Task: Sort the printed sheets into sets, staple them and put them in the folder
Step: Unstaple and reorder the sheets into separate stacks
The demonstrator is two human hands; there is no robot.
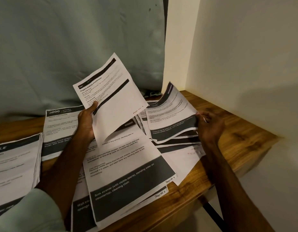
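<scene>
Two sheets raised | my left hand [86,125] grips one printed sheet [111,99], held tilted above the table [237,141] | my right hand [211,127] pinches the edge of a curled sheet [171,114] | loose sheets [128,173] lie overlapping beneath both | squared stack [16,164] rests at far left

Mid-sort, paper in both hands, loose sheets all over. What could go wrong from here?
1. Mix-up: the left hand holds the held sheet, marked page 4, and the sink strainer sheet is also marked page 4. In this overlapping spread, sets could get crossed.
2. Slide-off: the page 3 sheet lies close to the front edge of the table. The right hand, pinching the curled sheet, might drag neighbouring sheets over it.
</scene>
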